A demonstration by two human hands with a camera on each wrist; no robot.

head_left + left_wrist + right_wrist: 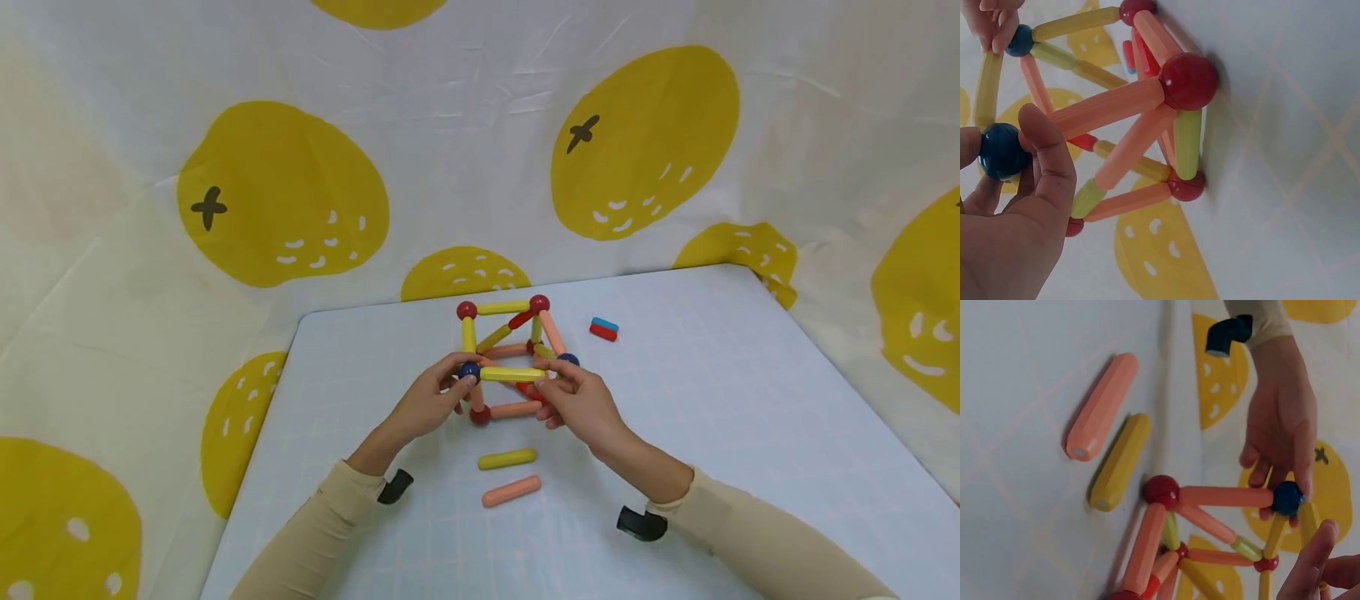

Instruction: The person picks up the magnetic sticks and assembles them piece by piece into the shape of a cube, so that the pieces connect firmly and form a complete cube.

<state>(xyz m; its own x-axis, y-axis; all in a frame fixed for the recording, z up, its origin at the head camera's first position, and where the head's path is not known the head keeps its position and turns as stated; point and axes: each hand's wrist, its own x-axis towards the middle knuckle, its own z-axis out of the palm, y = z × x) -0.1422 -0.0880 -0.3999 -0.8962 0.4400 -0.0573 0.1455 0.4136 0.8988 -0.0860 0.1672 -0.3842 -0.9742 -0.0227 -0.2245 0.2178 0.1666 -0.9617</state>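
Observation:
A cube-like frame of magnetic sticks and balls stands on the table, with red balls (467, 311) and pink, yellow and red sticks. At its near upper left corner my left hand (427, 404) pinches a blue ball (1002, 153) between thumb and fingers. A yellow magnetic stick (512, 375) runs across from that ball, and the thumb and fingers of my right hand (588, 408) grip its right end. Another blue ball (567, 360) sits just behind the right hand, partly covered. Whether the stick's right end touches that ball is hidden.
In front of the frame lie a loose yellow stick (507, 459) and a pink stick (512, 491). Beyond it to the right, a short blue piece (605, 323) and a red piece (603, 333) lie side by side. A patterned cloth (480, 167) hangs behind the table.

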